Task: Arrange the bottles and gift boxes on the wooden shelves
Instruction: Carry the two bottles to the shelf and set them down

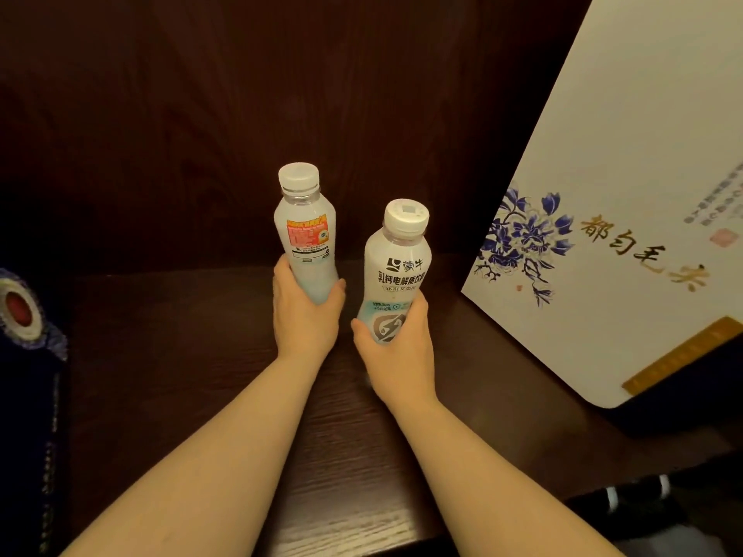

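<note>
Two white plastic drink bottles with white caps are upright over the dark wooden shelf point(201, 335). My left hand point(303, 311) grips the lower part of the left bottle point(305, 235), whose label side with a red and orange patch faces me. My right hand point(398, 347) grips the base of the right bottle point(398, 271), which shows black Chinese print and leans slightly right. A white gift box point(627, 219) with blue flowers and gold characters stands tilted at the right of the shelf.
A dark blue gift box point(28, 355) with a red and white round emblem stands at the left edge. The dark wooden back panel point(241, 114) closes the shelf behind the bottles. The shelf's front edge point(341, 532) is near the bottom.
</note>
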